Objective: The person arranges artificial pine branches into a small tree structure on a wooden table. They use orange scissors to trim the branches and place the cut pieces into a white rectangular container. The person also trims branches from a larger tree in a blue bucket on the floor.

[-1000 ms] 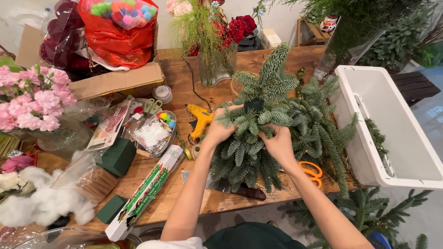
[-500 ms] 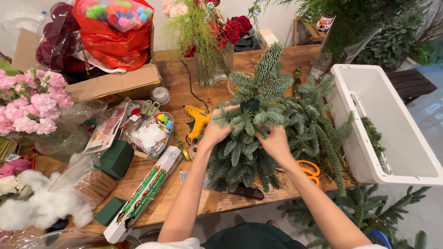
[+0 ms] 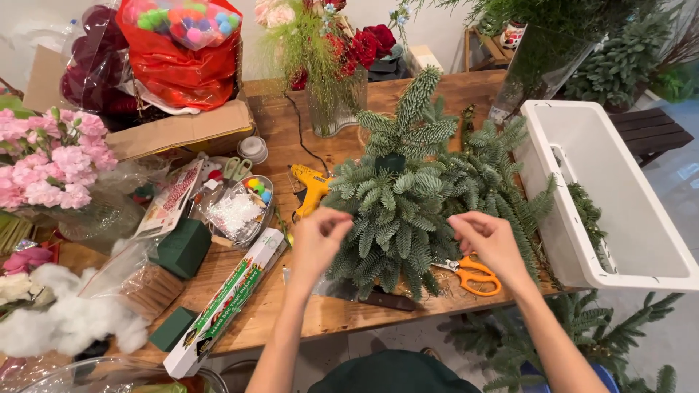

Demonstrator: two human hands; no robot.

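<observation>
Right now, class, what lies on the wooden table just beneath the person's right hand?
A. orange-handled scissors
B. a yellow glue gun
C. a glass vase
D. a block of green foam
A: the orange-handled scissors lie on the table directly below the right hand, beside the fir arrangement.

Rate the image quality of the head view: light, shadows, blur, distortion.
Head view: soft, even light with only faint shadows; the white tub is bright at right but not blown out. Both hands, left and right, and the fir arrangement look sharp. Wide-angle bending shows at the table edges.
</observation>
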